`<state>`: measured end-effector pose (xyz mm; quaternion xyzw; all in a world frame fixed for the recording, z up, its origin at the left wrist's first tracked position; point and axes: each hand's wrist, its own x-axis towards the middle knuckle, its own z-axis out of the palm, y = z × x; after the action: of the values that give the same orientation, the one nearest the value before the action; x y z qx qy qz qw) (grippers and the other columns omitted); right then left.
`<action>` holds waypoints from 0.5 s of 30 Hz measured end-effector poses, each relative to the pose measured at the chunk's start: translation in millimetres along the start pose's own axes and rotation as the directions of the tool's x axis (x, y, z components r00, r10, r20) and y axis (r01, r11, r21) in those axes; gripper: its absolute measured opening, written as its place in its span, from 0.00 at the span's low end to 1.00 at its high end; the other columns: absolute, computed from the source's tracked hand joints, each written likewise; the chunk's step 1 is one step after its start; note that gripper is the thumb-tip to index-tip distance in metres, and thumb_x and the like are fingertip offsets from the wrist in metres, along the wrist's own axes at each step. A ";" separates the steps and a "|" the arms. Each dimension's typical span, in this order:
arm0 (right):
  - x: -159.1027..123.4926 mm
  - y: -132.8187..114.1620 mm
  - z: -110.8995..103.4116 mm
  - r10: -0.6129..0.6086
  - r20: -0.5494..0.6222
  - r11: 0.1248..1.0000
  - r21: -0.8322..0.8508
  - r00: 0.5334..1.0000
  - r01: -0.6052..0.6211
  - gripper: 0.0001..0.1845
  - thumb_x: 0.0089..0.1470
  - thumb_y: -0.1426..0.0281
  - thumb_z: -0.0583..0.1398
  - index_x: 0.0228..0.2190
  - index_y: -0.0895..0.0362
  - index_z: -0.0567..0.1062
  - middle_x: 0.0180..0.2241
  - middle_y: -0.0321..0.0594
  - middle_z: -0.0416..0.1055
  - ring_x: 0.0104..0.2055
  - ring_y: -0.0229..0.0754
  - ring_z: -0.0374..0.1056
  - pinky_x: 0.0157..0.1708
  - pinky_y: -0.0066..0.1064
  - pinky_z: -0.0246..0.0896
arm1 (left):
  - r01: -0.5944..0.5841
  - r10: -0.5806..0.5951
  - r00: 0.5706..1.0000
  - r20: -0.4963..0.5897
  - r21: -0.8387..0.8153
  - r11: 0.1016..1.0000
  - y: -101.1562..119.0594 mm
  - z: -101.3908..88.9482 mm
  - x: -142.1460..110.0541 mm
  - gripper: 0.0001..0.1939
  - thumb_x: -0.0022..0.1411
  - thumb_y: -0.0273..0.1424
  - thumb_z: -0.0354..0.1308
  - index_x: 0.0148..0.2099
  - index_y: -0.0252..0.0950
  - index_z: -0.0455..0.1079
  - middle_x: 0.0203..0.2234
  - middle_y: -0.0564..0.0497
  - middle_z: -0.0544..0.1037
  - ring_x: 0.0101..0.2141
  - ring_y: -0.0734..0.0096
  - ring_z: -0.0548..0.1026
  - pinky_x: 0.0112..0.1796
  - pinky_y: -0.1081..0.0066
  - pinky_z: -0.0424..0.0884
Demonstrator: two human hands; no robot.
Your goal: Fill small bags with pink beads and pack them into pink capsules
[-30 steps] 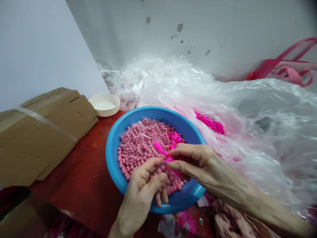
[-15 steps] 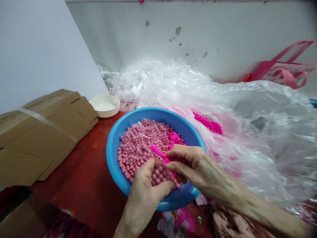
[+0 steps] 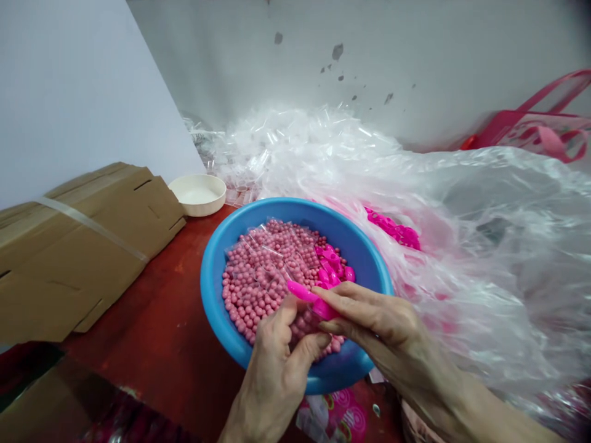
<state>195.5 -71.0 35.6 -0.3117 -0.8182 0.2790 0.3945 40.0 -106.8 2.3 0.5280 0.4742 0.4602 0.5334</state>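
A blue basin [image 3: 217, 271] on the red table holds a heap of small pink beads [image 3: 258, 283], several bright pink plastic pieces [image 3: 332, 266] and a clear plastic bag [image 3: 263, 255] lying on the beads. My right hand [image 3: 369, 317] pinches a pink plastic piece [image 3: 309, 295] over the basin's near side. My left hand [image 3: 277, 363] is closed beside it, thumb and fingers pinching the near end of the clear bag.
A flattened cardboard box [image 3: 78, 246] lies at the left. A white bowl [image 3: 197, 194] stands behind the basin. Heaps of clear plastic bags [image 3: 415, 197] fill the back and right, with more pink pieces [image 3: 392, 229] inside. A pink bag [image 3: 535, 126] leans on the wall.
Both hands have shifted slightly toward me and to the right over the basin. The pink piece in my right hand now lies flatter and lower.
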 end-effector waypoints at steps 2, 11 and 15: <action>-1.5 -0.6 -1.9 0.033 0.039 0.999 0.021 0.999 -0.034 0.17 0.58 0.77 0.56 0.46 0.51 0.74 0.32 0.36 0.72 0.31 0.33 0.72 0.30 0.21 0.68 | -0.020 0.020 1.000 -0.002 0.038 0.999 -1.7 -1.6 -2.0 0.11 0.62 0.27 0.55 0.47 0.41 0.69 0.36 0.54 0.77 0.36 0.70 0.74 0.38 0.72 0.69; 1.6 2.8 -3.8 0.040 -0.019 0.998 -0.047 0.999 -0.041 0.12 0.56 0.77 0.59 0.39 0.53 0.78 0.27 0.34 0.75 0.26 0.35 0.72 0.25 0.23 0.69 | -0.025 0.032 0.999 -0.040 0.176 0.984 -5.5 -4.9 -2.5 0.11 0.63 0.30 0.54 0.48 0.41 0.71 0.38 0.52 0.79 0.38 0.67 0.74 0.41 0.71 0.68; -5.6 0.3 1.2 0.013 -0.071 0.995 -0.095 0.997 -0.020 0.19 0.56 0.79 0.58 0.46 0.49 0.74 0.34 0.36 0.77 0.34 0.38 0.75 0.31 0.25 0.74 | -0.011 0.019 0.997 -0.069 0.116 0.993 -2.9 -5.1 -2.1 0.12 0.61 0.28 0.56 0.46 0.44 0.74 0.32 0.55 0.79 0.31 0.70 0.74 0.32 0.75 0.69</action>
<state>197.4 -75.2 32.1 -0.3468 -0.8135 0.2315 0.4054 34.7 -108.2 -0.5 0.5449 0.5145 0.4543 0.4817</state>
